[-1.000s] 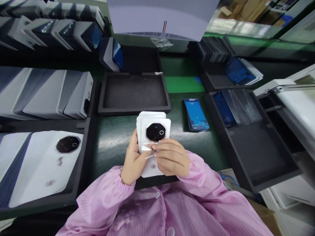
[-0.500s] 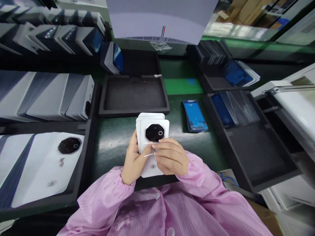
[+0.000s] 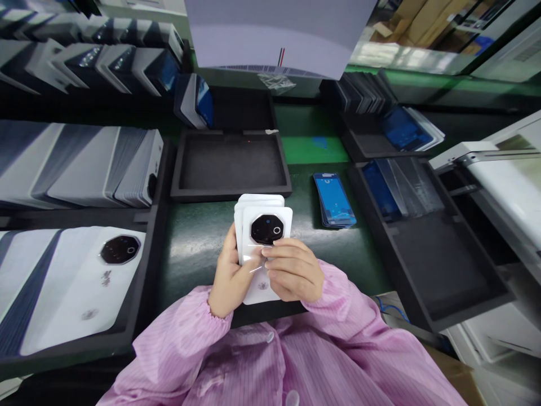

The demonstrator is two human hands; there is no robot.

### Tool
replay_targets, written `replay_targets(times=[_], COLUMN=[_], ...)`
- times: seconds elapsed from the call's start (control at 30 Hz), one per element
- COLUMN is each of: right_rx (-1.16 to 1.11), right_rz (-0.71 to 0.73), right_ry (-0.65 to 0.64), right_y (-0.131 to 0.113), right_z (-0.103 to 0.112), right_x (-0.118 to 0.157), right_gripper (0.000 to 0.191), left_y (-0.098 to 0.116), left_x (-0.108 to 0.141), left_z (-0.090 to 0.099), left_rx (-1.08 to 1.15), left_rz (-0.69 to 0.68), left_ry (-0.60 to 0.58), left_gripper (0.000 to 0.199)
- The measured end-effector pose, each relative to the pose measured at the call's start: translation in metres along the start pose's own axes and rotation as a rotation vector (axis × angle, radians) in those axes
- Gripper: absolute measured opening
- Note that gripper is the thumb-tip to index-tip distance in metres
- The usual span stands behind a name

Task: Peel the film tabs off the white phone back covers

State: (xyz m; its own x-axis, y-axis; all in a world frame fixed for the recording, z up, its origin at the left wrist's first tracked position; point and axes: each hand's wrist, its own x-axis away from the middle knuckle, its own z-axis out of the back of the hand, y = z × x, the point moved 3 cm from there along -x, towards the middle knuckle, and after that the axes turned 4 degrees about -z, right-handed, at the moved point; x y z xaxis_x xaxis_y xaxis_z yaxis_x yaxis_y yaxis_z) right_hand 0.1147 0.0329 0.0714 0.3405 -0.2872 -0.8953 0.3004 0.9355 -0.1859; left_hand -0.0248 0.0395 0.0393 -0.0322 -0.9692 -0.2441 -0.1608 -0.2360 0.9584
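Observation:
A few white phone back panels (image 3: 262,286), the front one with a black octagonal camera area, are held upright near my chest. My left hand (image 3: 229,279) grips them from the left, its thumb across the front. Over their lower right side, my right hand (image 3: 296,269) has its fingers pressed together at a small clear piece (image 3: 256,269) with shiny edges, beside the left thumb. The fingertips partly hide that piece. Right of the hands, a stack of blue-faced sheets (image 3: 335,200) lies on the green table (image 3: 190,242).
A black tray (image 3: 230,195) stands behind the hands. Larger trays at the left hold rows of white panels (image 3: 80,282). On the right, a black tray (image 3: 452,265) holds clear and blue sheets (image 3: 406,186). A pale board (image 3: 279,28) hangs above the back.
The clear piece at the fingertips has tilted slightly and its bright edges look different. Both hands and the panels stay almost where they were.

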Motion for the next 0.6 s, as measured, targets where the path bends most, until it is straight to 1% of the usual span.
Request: replay_targets(times=[0.17,0.3,0.4,0.5,0.6], right_rx=[0.001,0.017,0.106,0.245,0.297], right_rz=[-0.001,-0.024,-0.090,-0.180,-0.187], right_ry=[0.002,-0.018,-0.005,0.044,0.057], right_y=[-0.001,-0.002,0.001,0.007,0.009], right_z=[0.000,0.000,0.001,0.004,0.005], right_x=[0.000,0.000,-0.003,-0.007,-0.010], right_gripper=[0.006,0.006,0.010,0.018,0.020], left_y=[-0.001,0.002,0.002,0.001,-0.001], left_x=[0.000,0.000,-0.001,-0.001,-0.001], left_z=[0.000,-0.001,-0.003,-0.004,-0.005], left_rx=[-0.002,-0.011,-0.008,0.027,0.078], left_rz=[0.035,0.036,0.039,0.079,0.124], left_ry=[0.009,0.013,0.001,-0.003,-0.006], left_gripper=[0.042,0.042,0.042,0.049,0.054])
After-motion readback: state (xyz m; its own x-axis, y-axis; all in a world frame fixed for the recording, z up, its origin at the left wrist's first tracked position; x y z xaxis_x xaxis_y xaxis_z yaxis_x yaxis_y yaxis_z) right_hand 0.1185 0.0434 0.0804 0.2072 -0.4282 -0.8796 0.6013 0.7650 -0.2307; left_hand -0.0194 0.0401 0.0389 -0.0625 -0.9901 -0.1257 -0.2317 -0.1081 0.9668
